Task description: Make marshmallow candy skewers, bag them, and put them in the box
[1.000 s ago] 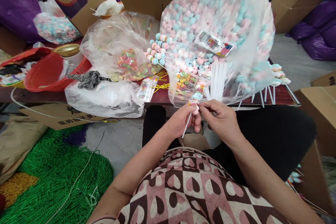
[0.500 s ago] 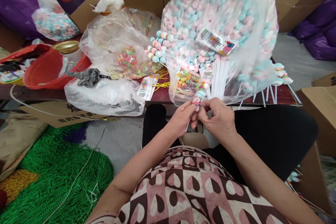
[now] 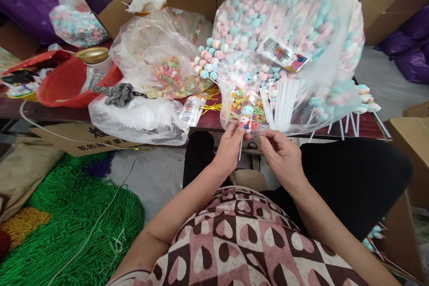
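On the left, a red basket [image 3: 63, 99] sits beside a gold dish [image 3: 93, 55]; next come a grey cloth [image 3: 121, 94] on a white bag [image 3: 144, 121], printed packets [image 3: 191, 111] and yellow ties [image 3: 213, 107] at the table's edge. In the middle, the left hand [image 3: 229, 148] pinches the base of a candy stick [image 3: 247, 115], nearly upright in a printed wrapper, its white end poking out below the fingers. Just beside it, apart from the stick, hangs the right hand [image 3: 282, 155], thumb and fingertips close together; whether they hold anything, I cannot tell. The step in hand looks like dressing the wrapper's lower end; the next move seems to call for a steady left grip and fine right fingertip work there. Farther right stand white sticks [image 3: 287, 103], a marshmallow bag [image 3: 284, 13] behind, then more skewers [image 3: 366, 99].
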`<state>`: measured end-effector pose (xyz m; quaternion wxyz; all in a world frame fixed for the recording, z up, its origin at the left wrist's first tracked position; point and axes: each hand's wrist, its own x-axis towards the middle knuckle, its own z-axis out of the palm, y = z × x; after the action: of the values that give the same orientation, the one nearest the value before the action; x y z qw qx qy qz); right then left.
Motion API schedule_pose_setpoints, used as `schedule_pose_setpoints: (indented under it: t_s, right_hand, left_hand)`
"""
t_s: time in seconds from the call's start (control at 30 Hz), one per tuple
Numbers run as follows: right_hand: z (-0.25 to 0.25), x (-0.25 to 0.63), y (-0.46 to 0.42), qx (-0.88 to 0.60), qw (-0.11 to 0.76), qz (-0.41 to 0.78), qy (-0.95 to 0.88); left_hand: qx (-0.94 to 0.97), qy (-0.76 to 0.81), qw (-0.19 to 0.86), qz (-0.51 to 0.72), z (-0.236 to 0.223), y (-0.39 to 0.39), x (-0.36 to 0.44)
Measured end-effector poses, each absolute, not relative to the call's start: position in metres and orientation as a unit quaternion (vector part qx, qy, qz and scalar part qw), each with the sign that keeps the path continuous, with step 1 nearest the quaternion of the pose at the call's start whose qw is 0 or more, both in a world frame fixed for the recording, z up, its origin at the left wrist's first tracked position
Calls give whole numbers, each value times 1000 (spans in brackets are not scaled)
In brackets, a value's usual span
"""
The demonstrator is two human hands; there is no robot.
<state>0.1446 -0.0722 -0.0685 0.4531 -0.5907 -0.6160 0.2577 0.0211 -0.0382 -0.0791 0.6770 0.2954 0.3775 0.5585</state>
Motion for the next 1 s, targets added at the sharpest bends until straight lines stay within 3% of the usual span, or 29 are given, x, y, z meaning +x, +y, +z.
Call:
schedule_pose_setpoints:
  t_s: [0.2, 0.3, 0.37, 0.53, 0.6, 1.0]
  right_hand:
    - [-72, 129, -85, -521, 434, 484, -554]
    - [-74, 125, -87, -508, 465, 530, -495]
    - [-74, 125, -88, -512, 473, 531, -482]
    - [-71, 125, -91, -539, 460, 477, -520]
    - [-69, 123, -91, -545, 462, 449, -537]
    - [-73, 130, -88, -571, 477, 421, -519]
  left_hand:
    - [290, 359, 695, 551, -71, -43, 24]
    - [334, 378, 681, 530, -72, -43, 21]
    - [398, 417, 613, 540, -74, -39, 15]
    - [636, 494, 281, 522, -71, -28, -3]
    - [697, 479, 193, 498, -67, -25, -6]
    - [769, 438, 128, 448, -62, -21, -8]
